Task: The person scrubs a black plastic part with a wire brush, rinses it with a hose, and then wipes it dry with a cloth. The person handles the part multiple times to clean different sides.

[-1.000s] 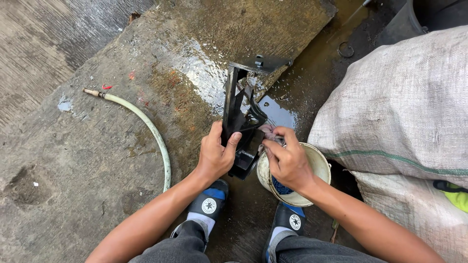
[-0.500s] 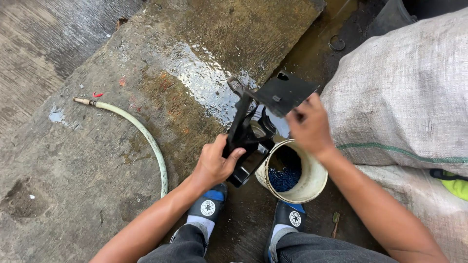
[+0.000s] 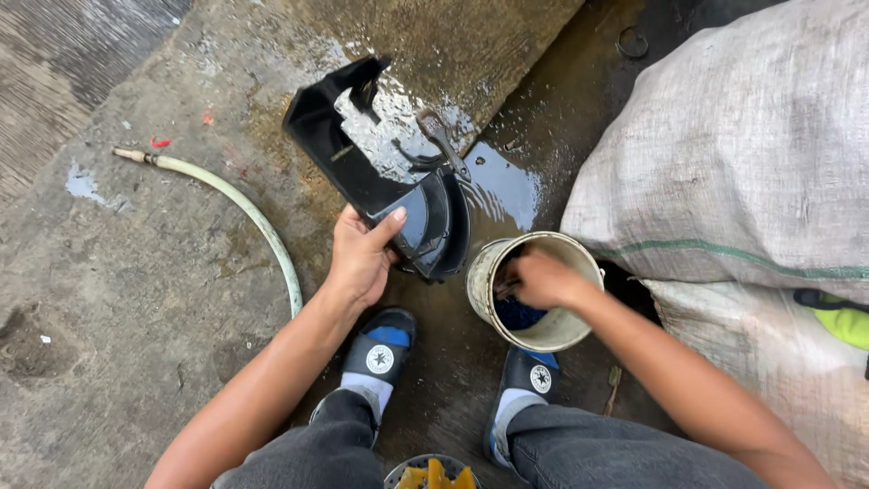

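Gripping a black plastic cover [image 3: 362, 163] at its lower edge, the left hand [image 3: 360, 255] holds it tilted above the wet concrete floor [image 3: 136, 299]. The right hand [image 3: 543, 279] dips into a pale bucket [image 3: 484, 276] beside it, its fingers curled around something too hidden to identify.

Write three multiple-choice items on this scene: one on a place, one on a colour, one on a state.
1. Where is the right hand?
A. Inside the bucket
B. On the hose
C. On the woven sack

2. What colour is the plastic part in the left hand?
A. White
B. Black
C. Red

3. What state is the concrete beside the part?
A. Dry all over
B. Covered in snow
C. Wet with a puddle

Answers: 1 A, the fingers dip below the bucket rim. 2 B, the held part is plainly black. 3 C, water shines by the part.
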